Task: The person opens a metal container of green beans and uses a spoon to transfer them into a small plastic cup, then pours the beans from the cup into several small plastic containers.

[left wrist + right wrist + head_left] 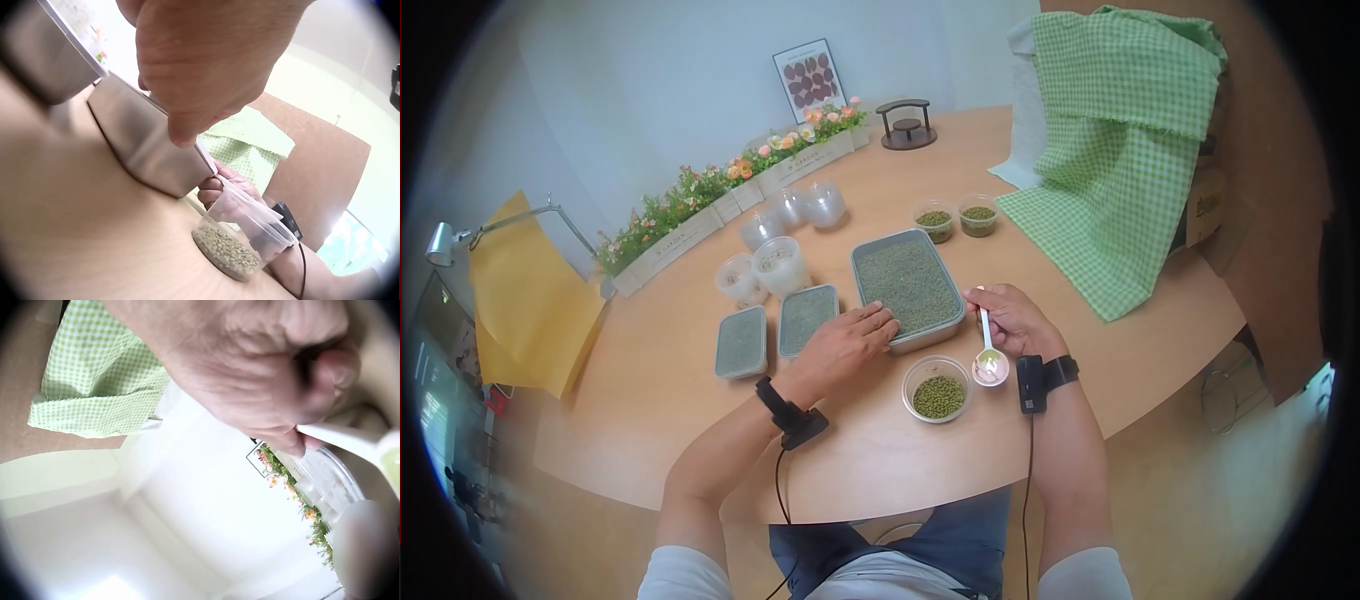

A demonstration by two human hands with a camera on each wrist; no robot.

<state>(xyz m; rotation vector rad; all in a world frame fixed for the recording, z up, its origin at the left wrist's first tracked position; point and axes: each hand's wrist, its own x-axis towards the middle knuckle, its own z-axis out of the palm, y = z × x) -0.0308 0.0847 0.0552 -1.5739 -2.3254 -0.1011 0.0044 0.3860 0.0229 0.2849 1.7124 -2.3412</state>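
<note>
My left hand [855,340] rests across the near left rim of a large rectangular container [908,280] filled with dark greenish granules. The thumb [182,131] lies over its edge in the left wrist view. On the container's right, my right hand [1018,318] pinches the handle of a white measuring spoon [985,325]. The spoon's round, pale bowl hangs down toward me. Just left of that bowl stands a clear plastic cup [937,389], with green mung beans [226,247] covering its bottom. In the right wrist view, the spoon handle [337,439] sticks out from between the fingers.
Two smaller rectangular containers [742,342] stand left of the large one. Clear cups [780,265] are grouped behind them. Two bean cups [978,214] sit farther back. Flower boxes [745,190] line the far edge, and a green checked cloth [1100,150] drapes at right.
</note>
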